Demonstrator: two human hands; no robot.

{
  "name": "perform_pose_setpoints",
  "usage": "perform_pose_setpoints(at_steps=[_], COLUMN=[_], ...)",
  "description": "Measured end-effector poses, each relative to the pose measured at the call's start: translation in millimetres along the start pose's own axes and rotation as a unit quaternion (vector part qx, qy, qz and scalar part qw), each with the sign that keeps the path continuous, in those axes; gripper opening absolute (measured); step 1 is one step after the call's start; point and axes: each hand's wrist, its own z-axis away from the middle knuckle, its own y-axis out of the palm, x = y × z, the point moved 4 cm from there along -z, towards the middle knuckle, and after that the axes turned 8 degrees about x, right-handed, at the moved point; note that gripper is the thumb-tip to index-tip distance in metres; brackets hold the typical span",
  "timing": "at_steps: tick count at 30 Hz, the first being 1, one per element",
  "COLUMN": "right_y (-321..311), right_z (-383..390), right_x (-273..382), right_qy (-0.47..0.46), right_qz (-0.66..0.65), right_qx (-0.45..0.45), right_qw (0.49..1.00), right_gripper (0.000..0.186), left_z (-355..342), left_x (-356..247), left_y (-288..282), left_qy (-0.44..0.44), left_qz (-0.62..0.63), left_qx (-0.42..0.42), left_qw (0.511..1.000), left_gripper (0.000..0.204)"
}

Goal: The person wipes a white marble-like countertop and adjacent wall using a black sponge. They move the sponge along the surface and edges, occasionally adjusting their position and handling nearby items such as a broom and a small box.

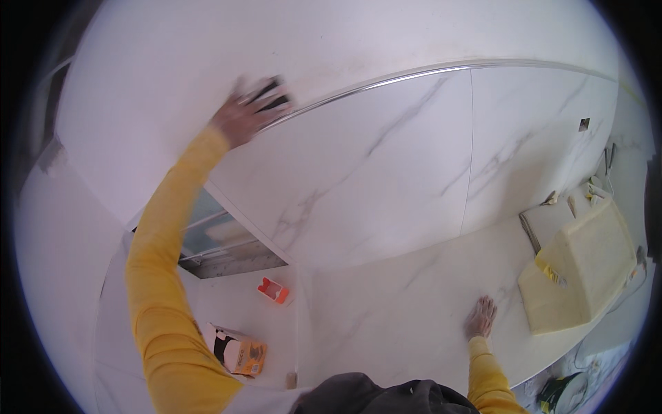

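My left hand (249, 116) is raised to the wall, at the left end of the shiny metal trim strip (386, 81) above the marble-look panels (386, 159). It is smeared by motion. A small black thing (270, 96) shows between its fingers, too blurred to name. Lower down to the right, my right hand (480, 317) lies flat with its fingers stretched out on the pale veined counter (386, 310). That hand holds nothing.
An open orange-and-black carton (241, 352) and a small red-orange box (274, 290) sit at the lower left, below a window opening (217, 234). A large cream-coloured covered block (586, 265), a yellow-handled brush (550, 271) and a dark bucket (564, 393) are on the right.
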Motion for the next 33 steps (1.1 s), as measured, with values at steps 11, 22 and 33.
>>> perform_pose_setpoints(at_steps=[11, 22, 33], right_y=[3, 16, 5], right_z=[-6, -3, 4], right_x=[-2, -7, -9], right_qy=[-0.037, -0.007, -0.018], right_qz=[0.002, 0.018, -0.017], right_qx=[-0.024, -0.001, -0.031], right_qw=[0.999, 1.000, 0.999], right_gripper=[0.054, 0.057, 0.056], left_z=[-293, 61, -314], left_x=[-63, 14, -64], left_y=[-126, 3, -143], left_qy=[-0.034, -0.047, 0.008], left_qz=[0.097, 0.038, 0.060], left_qx=[0.021, 0.077, 0.021], left_qw=[0.994, 0.995, 0.998], left_gripper=[0.056, 0.066, 0.051])
